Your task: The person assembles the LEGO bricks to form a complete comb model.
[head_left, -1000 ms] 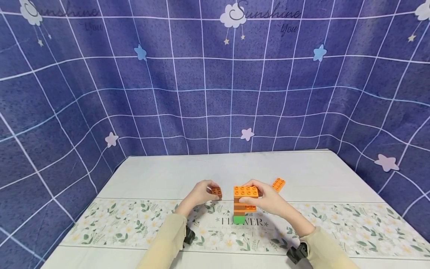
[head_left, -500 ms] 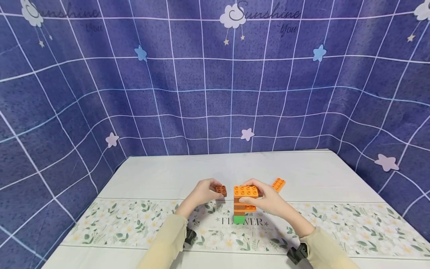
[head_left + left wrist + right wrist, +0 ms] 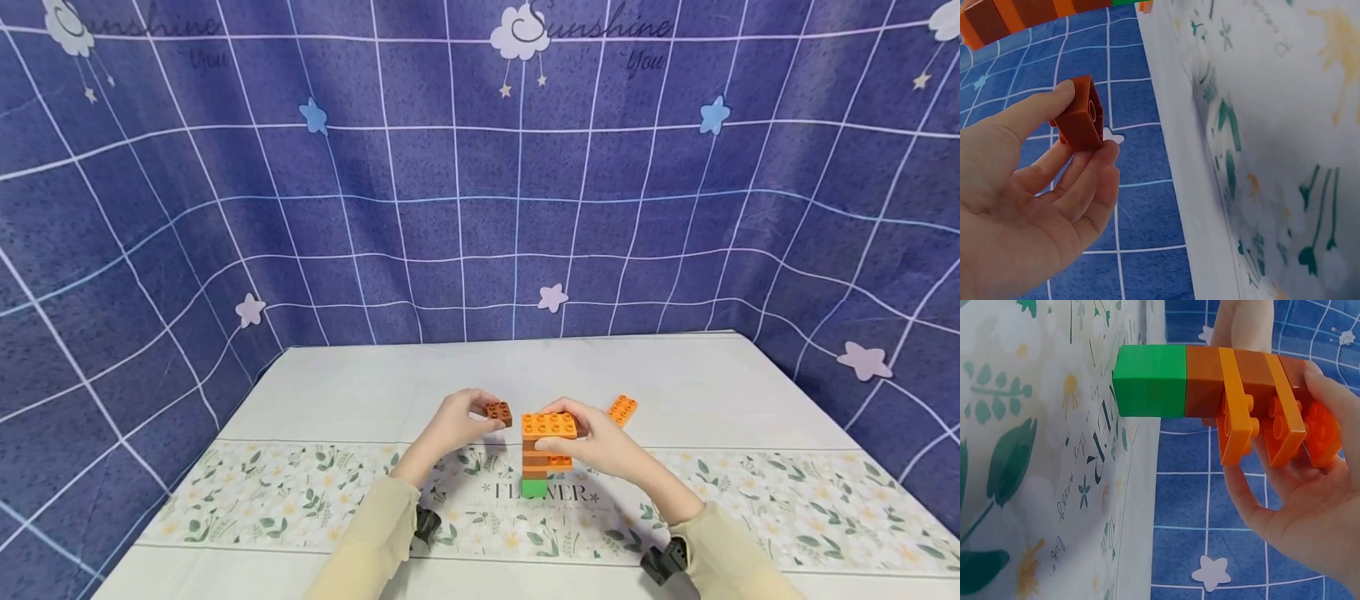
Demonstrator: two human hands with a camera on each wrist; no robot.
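Between thumb and fingers my left hand (image 3: 457,422) pinches a small brown toy building brick (image 3: 498,413), studs up, just left of the tower. In the left wrist view the brick's (image 3: 1082,119) hollow underside shows. A tower of building bricks (image 3: 535,468) stands on the cloth: a green brick (image 3: 1150,381) at the bottom, then brown bricks alternating with orange plates that jut to the right. My right hand (image 3: 592,437) grips its upper part, thumb in front and fingers behind. The orange top plate (image 3: 549,426) has bare studs.
A loose orange plate (image 3: 622,410) lies on the table behind my right hand. The table cloth (image 3: 300,500) has a floral band with printed lettering. A blue gridded curtain (image 3: 480,208) closes off the back and sides.
My left hand has moved right and a little up with the brown brick, bringing it closer to the tower. The right hand and the tower have stayed in place.
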